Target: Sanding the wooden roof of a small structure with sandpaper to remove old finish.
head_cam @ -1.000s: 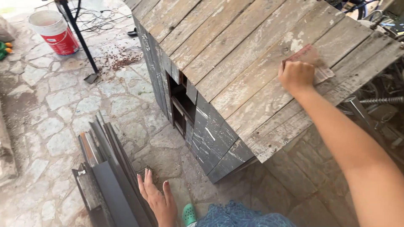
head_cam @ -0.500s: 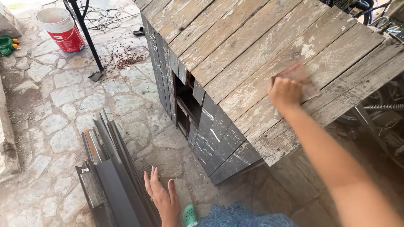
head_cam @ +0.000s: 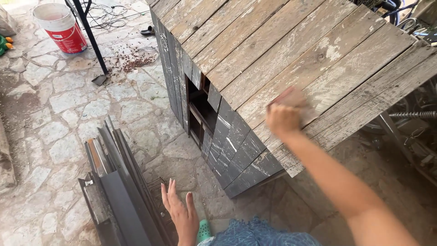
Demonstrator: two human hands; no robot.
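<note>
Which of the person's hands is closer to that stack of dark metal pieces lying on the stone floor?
Left. The left hand hangs open just beside the stack of dark metal pieces, at its right edge. The right hand is up on the wooden boards, pressing a sanding pad.

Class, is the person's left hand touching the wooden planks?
No, the left hand hangs open beside the grey metal pieces, apart from the planks.

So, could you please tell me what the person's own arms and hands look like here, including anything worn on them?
Both arms are bare: no sleeves, gloves, watch or bracelets show. The right hand is motion-blurred, so rings cannot be ruled out there; its forearm is uncovered all the way to the frame edge. The left hand shows slim fingers with no rings visible, and its wrist is bare too.
</note>
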